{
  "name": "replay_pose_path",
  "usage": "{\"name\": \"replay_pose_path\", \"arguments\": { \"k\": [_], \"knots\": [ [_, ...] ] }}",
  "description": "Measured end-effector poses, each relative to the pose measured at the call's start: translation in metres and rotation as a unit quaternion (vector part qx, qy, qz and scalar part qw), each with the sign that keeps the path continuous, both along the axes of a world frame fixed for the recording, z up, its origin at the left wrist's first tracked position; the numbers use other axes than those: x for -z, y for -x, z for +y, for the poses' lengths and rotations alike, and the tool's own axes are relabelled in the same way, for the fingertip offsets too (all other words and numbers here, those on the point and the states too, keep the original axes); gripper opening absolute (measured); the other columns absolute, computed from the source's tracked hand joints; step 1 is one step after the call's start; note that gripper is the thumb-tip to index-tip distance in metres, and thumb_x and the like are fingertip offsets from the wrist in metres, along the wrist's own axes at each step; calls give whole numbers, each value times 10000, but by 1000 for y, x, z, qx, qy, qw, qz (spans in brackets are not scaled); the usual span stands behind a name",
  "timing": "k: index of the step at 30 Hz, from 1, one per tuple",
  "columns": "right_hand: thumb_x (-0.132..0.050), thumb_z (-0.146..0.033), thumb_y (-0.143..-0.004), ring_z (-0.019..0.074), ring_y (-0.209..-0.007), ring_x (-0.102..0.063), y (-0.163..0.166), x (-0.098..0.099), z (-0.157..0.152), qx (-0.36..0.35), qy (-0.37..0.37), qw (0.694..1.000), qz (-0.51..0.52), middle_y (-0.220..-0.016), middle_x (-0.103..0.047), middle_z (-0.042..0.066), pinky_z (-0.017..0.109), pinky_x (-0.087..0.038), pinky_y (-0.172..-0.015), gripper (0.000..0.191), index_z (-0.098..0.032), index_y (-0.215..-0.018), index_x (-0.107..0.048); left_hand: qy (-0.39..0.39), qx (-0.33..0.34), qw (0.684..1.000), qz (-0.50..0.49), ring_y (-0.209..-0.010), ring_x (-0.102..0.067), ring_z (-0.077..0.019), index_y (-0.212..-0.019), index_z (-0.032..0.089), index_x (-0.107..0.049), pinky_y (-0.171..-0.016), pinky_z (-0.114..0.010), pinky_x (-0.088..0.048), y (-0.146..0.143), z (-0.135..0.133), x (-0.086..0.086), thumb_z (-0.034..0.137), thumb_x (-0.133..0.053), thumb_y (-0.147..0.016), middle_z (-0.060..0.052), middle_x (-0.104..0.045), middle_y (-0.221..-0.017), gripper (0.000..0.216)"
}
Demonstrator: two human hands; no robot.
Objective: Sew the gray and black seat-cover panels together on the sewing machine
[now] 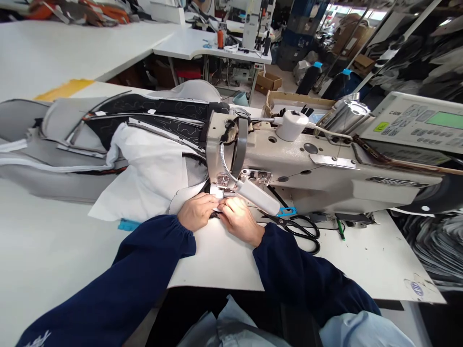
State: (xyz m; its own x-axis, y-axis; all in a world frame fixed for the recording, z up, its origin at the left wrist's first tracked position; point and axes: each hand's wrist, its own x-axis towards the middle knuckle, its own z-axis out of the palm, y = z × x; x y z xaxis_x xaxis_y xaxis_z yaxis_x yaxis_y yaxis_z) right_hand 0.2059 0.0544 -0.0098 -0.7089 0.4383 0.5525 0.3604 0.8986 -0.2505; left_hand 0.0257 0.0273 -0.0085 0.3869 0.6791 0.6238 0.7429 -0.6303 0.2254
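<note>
both hands are at the front of the industrial sewing machine head point(318, 164), just beside each other. the left hand point(197, 213) is palm down, fingers curled in toward the presser foot point(219, 191). the right hand point(238, 220) mirrors it from the other side, partly under the gooseneck lamp point(258, 197). both look closed in on a small fold of the white lining point(144, 176), but the fingertips are hidden, so can't tell if either is really pinching it.

the work sits left of the machine head: white lining over a grey and black padded panel point(152, 108), with quilted stitching on the black parts, spread across the work table point(361, 270). one edge runs in under the presser foot.

handling guess: soft and floppy, moderately heavy from sheer bulk, not fragile. the lining probably slides on the padding, so pinch both layers together at the edge and support the mass on the table so it doesn't drag.

black-handled scissors point(304, 231) lie just right of the right hand, in front of the machine head. control panel point(419, 120) is behind and to the right of it.
</note>
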Motion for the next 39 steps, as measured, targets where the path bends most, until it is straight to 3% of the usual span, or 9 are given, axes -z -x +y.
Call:
{"name": "replay_pose_path", "arguments": {
  "k": [8,14,17,20,23,27,30,39],
  "knots": [
    [-355,-91,-912,155,-713,-499,8,8,7,-10,7,1000,15,-752,-591,57,262,-454,-675,277,-165,-718,-539,40,6,999,-29,-835,-610,-146,-795,176,-690,-755,-282,-541,4,4,8,89,-462,-814,-32,-696,-889,244],
    [-348,-6,-816,161,-666,-471,13,16,1,17,-61,997,-32,-717,-575,51,267,-428,-615,281,-167,-713,-554,99,51,993,28,-866,-564,-151,-780,170,-687,-796,-268,-513,11,3,2,31,-431,-755,-34,-666,-993,293],
    [-350,-29,-832,172,-682,-484,12,20,-7,37,-77,993,-79,-777,-595,75,297,-444,-638,274,-154,-757,-582,114,64,990,51,-902,-551,-161,-791,175,-688,-818,-280,-501,14,3,0,41,-432,-759,-43,-653,-1014,292],
    [-343,-37,-849,189,-776,-530,6,18,-16,30,-29,996,-82,-894,-611,110,316,-483,-693,275,-125,-911,-595,100,63,990,72,-859,-543,-163,-841,178,-696,-795,-292,-499,15,4,-2,51,-413,-784,-55,-652,-980,316],
    [-313,20,-799,181,-972,-556,-1,9,-19,0,80,997,-1,-1011,-603,112,311,-504,-817,382,-133,-1050,-556,76,68,991,86,-832,-543,-163,-872,183,-698,-766,-296,-504,15,4,-2,51,-400,-790,-56,-654,-952,336],
    [-278,64,-739,144,-1021,-577,-6,1,-15,-8,167,981,103,-1019,-622,83,305,-508,-873,452,-158,-1014,-559,49,74,993,81,-868,-562,-167,-851,185,-699,-775,-303,-514,15,6,-1,49,-393,-794,-55,-659,-943,340],
    [-303,53,-753,151,-1006,-585,-5,4,-14,-15,136,985,106,-1013,-641,97,306,-514,-879,411,-134,-994,-579,17,79,995,60,-890,-573,-171,-832,178,-697,-781,-301,-520,15,7,0,46,-401,-800,-51,-665,-910,326],
    [-324,-30,-864,262,-1145,-493,-4,18,-38,14,-56,996,-66,-1187,-573,213,412,-480,-930,326,-30,-1048,-593,19,83,994,63,-897,-613,-165,-827,169,-696,-762,-285,-537,16,7,-3,55,-429,-816,-43,-686,-892,290]
  ]
}}
